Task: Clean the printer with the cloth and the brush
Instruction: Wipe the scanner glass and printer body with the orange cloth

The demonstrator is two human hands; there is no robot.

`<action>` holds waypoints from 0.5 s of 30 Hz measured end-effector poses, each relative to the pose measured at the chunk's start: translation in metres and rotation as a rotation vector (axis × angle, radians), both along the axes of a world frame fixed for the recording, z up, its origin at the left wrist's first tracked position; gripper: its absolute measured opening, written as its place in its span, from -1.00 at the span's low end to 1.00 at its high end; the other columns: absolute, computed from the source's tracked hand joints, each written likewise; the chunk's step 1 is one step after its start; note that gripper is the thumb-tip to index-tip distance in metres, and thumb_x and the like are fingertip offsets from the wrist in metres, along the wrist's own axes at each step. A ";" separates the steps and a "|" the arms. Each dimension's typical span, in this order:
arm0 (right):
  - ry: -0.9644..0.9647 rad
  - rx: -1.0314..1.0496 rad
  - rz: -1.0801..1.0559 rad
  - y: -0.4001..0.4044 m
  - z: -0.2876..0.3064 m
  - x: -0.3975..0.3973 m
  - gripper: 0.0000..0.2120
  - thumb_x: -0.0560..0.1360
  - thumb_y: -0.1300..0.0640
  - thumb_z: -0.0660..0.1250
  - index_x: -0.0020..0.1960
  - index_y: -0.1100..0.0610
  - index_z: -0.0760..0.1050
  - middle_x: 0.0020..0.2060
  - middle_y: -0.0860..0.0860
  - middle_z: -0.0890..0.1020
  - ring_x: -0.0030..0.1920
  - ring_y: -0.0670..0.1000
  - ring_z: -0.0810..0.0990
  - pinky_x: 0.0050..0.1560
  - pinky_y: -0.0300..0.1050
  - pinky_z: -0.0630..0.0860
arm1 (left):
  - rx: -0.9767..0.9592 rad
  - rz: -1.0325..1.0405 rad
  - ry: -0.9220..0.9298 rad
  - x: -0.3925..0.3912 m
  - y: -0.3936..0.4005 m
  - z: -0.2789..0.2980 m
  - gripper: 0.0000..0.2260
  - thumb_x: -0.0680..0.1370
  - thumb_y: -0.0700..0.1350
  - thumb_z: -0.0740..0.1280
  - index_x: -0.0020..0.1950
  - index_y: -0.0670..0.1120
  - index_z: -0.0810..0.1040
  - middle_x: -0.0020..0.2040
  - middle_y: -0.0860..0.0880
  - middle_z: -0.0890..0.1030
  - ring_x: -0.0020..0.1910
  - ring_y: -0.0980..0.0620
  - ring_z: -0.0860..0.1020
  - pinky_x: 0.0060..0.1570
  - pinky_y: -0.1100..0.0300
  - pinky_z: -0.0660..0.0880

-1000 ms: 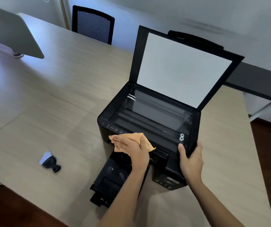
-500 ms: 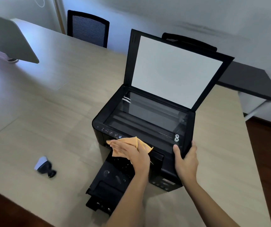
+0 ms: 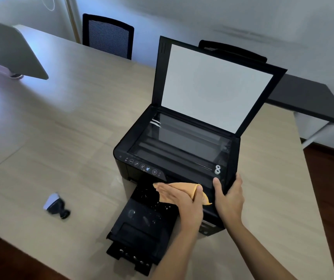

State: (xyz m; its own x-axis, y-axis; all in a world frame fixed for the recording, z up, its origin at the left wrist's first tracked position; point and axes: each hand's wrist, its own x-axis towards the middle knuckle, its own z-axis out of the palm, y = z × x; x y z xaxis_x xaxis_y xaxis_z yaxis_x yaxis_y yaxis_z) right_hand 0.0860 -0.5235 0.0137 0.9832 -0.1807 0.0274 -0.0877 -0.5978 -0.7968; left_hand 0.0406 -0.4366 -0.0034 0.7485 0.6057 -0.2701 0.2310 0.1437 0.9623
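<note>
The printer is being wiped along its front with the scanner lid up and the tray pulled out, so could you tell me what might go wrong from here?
1. The scanner lid stands open; a jolt might drop it toward the right hand gripping the printer corner.
2. The left hand presses the cloth just above the extended paper tray; leaning down could strain it.
3. The cloth could brush the control buttons nearby.

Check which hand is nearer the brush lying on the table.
Left. The left hand presses the orange cloth on the printer front, on the brush side. The right hand grips the printer's right front corner, farther away.
</note>
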 end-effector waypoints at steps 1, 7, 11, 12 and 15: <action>-0.001 0.007 0.003 0.000 0.000 0.000 -0.33 0.50 -0.06 0.31 0.49 0.10 0.12 0.40 0.11 0.39 0.38 0.16 0.38 0.38 0.11 0.34 | -0.008 -0.001 -0.001 -0.001 0.006 0.002 0.17 0.43 0.05 0.45 0.39 -0.07 -0.61 0.39 0.02 -0.62 0.45 0.02 -0.52 0.51 -0.08 -0.32; 0.000 0.041 0.013 -0.001 -0.001 0.002 -0.34 0.50 -0.04 0.31 0.49 0.08 0.11 0.38 0.09 0.41 0.36 0.14 0.40 0.37 0.05 0.34 | 0.205 0.257 -0.007 0.015 0.084 0.009 0.07 0.44 0.09 0.39 0.49 -0.14 -0.45 0.52 -0.13 -0.44 0.54 -0.08 -0.33 0.53 -0.12 -0.14; 0.003 0.059 0.011 0.000 0.000 0.000 -0.33 0.51 -0.04 0.32 0.50 0.09 0.11 0.39 0.08 0.41 0.37 0.13 0.39 0.38 0.03 0.32 | 0.267 0.449 0.019 0.034 0.158 0.012 -0.23 0.57 -0.01 0.24 0.56 -0.12 -0.22 0.59 -0.17 -0.07 0.57 -0.13 0.00 0.50 -0.06 0.10; -0.007 0.058 0.013 0.001 0.000 0.000 -0.33 0.51 -0.03 0.32 0.50 0.09 0.11 0.39 0.08 0.41 0.36 0.13 0.39 0.37 0.02 0.32 | 0.278 0.459 0.010 0.035 0.173 0.010 -0.31 0.59 -0.02 0.21 0.57 -0.13 -0.11 0.57 -0.16 0.10 0.54 -0.12 0.14 0.48 0.00 0.15; -0.010 0.051 0.011 0.000 0.000 0.000 -0.33 0.51 -0.01 0.32 0.50 0.11 0.10 0.39 0.09 0.40 0.36 0.13 0.39 0.36 -0.02 0.30 | 0.173 0.544 -0.028 0.037 0.206 0.004 -0.63 0.59 -0.02 0.18 0.36 -0.11 0.47 0.24 -0.06 0.58 0.25 -0.07 0.53 0.30 0.04 0.39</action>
